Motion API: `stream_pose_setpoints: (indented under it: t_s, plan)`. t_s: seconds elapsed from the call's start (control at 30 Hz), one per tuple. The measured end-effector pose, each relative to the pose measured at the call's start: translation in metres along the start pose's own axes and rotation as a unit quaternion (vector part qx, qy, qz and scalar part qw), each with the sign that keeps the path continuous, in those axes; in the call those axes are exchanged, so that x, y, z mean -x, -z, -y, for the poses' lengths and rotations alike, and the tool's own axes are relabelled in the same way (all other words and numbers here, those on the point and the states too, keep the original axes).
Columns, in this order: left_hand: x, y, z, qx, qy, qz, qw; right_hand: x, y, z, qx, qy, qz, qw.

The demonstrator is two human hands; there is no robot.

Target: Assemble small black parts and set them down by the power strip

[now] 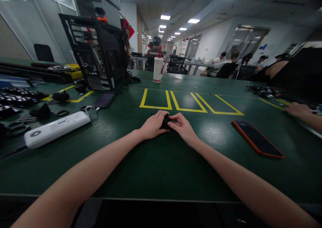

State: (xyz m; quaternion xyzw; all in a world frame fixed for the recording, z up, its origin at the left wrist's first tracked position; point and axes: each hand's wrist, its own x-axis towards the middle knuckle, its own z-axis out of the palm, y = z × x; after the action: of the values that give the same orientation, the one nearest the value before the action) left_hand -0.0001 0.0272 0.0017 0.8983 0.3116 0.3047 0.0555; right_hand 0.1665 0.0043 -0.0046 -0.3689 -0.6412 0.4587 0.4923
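Both hands meet over the green table, around a small black object point(165, 121) whose kind I cannot make out. My left hand point(154, 124) wraps over it from the left and hides much of it. From the right, my right hand point(183, 127) pinches its side between thumb and fingers. Behind the hands, yellow tape outlines point(155, 107) mark the tabletop. An orange-edged phone point(258, 139) lies to the right of my right hand.
A white power strip point(57, 129) lies at left, near black cables and parts point(41, 111). An open black computer case point(100, 53) stands behind it. A white tumbler point(157, 69) stands at the back. At right, another person's hand point(298, 110) rests near black cables point(266, 91).
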Motion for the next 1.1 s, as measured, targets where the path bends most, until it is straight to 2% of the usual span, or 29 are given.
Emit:
stream_pose_setpoints:
  t_s: [0.13, 0.33, 0.63, 0.8, 1.1]
  plan:
    - [-0.0003, 0.0004, -0.0001, 0.001, -0.003, 0.002, 1.000, -0.0025, 0.0010, -0.0021, 0.012, -0.009, -0.002, 1.000]
    - [0.0005, 0.0002, 0.0008, -0.005, -0.002, 0.005, 1.000, 0.0012, 0.0036, -0.0049, -0.022, 0.005, 0.042, 0.999]
    - [0.0002, -0.0001, 0.0007, 0.002, -0.001, -0.002, 1.000, -0.0009, 0.0009, -0.0009, -0.009, -0.003, -0.012, 1.000]
    - [0.0005, 0.0015, -0.0001, 0.005, 0.000, -0.001, 1.000, -0.0015, 0.0047, -0.0024, -0.025, -0.037, 0.013, 0.999]
    - [0.0004, 0.0020, -0.0005, -0.003, 0.008, 0.008, 1.000, 0.0015, 0.0053, -0.0032, -0.043, -0.038, 0.025, 0.998]
